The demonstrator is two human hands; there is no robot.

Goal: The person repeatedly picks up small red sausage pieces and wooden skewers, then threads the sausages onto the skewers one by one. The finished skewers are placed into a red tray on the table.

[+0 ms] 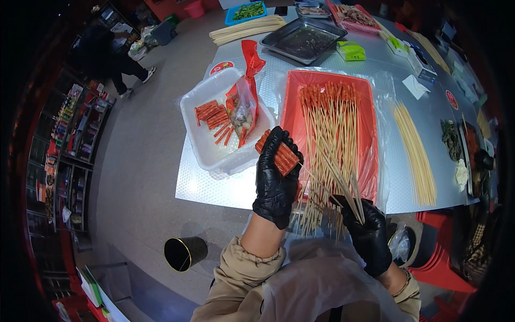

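Note:
In a black glove, my left hand (277, 181) is closed around several red sausage sticks (286, 159) between the white basin and the red tray. My right hand (364, 231), also gloved in black, grips a bundle of thin bamboo skewers (344, 183) over the tray's near edge; one skewer slants towards the sausage sticks, and whether its tip enters one is unclear. The plastic-lined red tray (291, 94) holds many skewers with red pieces (332, 94) on their far ends. In the white plastic basin (193, 137) lie more sausage sticks (211, 112) and an opened red plastic packet (245, 104).
Loose bamboo skewers (414, 157) lie right of the tray. Beyond it are an empty-looking metal tray (303, 38), a green tissue pack (351, 51) and another skewer pile (247, 29). A black bin (187, 253) and red stools (436, 245) flank me. A person (100, 52) walks at left.

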